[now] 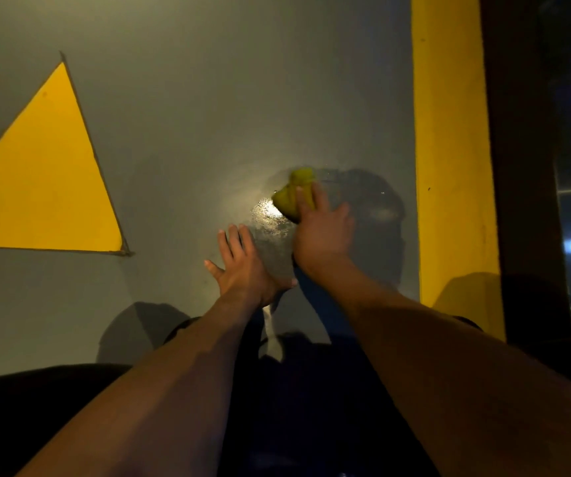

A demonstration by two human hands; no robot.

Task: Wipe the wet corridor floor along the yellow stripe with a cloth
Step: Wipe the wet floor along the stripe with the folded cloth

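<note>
**Cloth pressed on the wet patch beside the yellow stripe**

Two bare forearms reach out from the bottom edge of the view over dark clothing, casting shadows on the grey floor (187,139).

Left hand (243,266) lies flat on the floor with fingers straight and spread, thumb out to the side, holding nothing. It rests at the near left edge of the wet patch (273,232), just beside the right wrist.

Right hand (323,232) is farther out, palm down, its fingers stretched forward over the cloth (294,194) and pressing it to the floor; the fingers look straight rather than curled round it, though motion blur softens them. The cloth is yellow-green and bunched, and shows past the fingertips and to their left. It sits on the far side of the wet patch, where a bright glare shines off the water just to its left.

Right of the hand, a dark shadow covers the floor up to the yellow stripe (449,149), which runs from near to far along the floor's right side. Cloth and stripe are apart. Beyond the stripe stands a dark brown frame (518,166), with dim glass and a point of light behind it.

Well to the left, a yellow triangle (46,180) is painted on the floor.
</note>
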